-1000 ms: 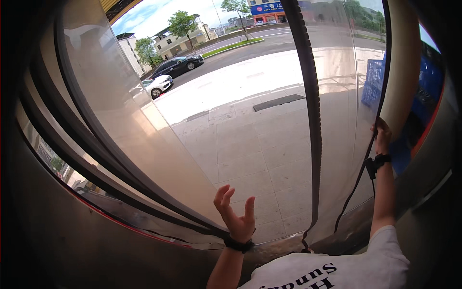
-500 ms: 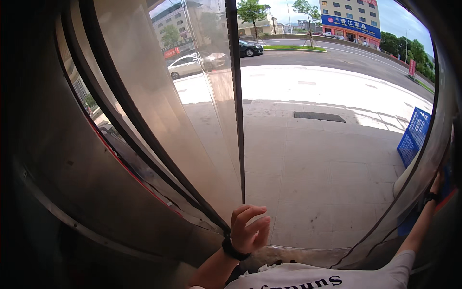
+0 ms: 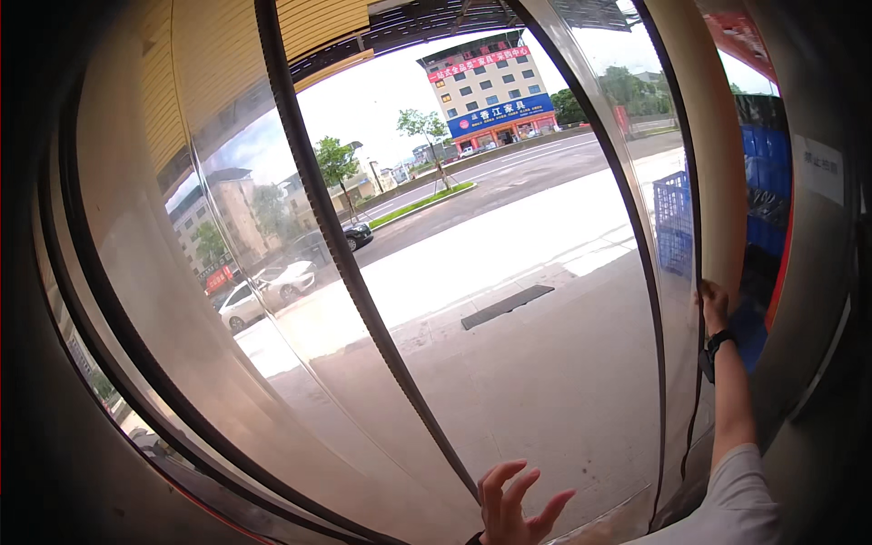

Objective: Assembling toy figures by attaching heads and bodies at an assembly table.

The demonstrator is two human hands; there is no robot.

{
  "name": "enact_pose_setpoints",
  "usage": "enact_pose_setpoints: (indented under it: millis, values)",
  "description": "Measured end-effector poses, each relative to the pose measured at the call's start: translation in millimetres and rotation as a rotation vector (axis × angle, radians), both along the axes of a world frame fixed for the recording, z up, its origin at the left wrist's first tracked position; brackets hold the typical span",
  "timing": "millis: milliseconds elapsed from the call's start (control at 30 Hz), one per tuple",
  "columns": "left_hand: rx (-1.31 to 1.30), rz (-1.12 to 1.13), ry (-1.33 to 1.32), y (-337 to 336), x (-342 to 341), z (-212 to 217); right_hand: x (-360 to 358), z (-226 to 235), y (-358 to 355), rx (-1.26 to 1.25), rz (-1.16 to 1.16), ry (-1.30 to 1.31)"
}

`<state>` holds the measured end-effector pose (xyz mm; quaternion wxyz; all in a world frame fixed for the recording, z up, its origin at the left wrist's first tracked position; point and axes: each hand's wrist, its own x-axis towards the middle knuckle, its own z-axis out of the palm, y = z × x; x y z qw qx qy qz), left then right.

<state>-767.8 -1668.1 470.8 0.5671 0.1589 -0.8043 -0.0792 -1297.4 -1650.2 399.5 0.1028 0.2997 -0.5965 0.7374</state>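
At the right, my right hand [image 3: 715, 304] is closed on the dark edging of a clear plastic door curtain panel [image 3: 668, 300]. My right arm is stretched out, with a dark watch [image 3: 711, 356] on the wrist. Low in the middle, my left hand [image 3: 513, 510] is raised with its fingers bent and apart, holding nothing. Beside it, the lower end of another clear curtain panel [image 3: 300, 300] with dark edging comes down near the fingers. Whether that hand touches the edging cannot be made out.
Between the panels is a doorway onto grey paving with a dark grate [image 3: 507, 307]. Blue plastic crates [image 3: 674, 222] stand outside at the right. Beyond are a road, a white car [image 3: 263, 295], a black car [image 3: 357, 236] and a building [image 3: 481, 86].
The view has swung to the right and tilted. My right hand and the right panel now show more fully. My left hand sits lower in the picture, its fingers more spread.
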Motion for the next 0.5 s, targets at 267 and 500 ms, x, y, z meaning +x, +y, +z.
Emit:
enact_pose_setpoints:
  millis: [267, 500]
  values:
    - [0.185, -0.149, 0.01, 7, -89, -21, 74, -25, 0, -0.073, 0.095, -0.119]
    - [0.04, -0.193, -0.109, -17, -80, -19, -5, -40, -11, -0.181, -0.058, -0.096]
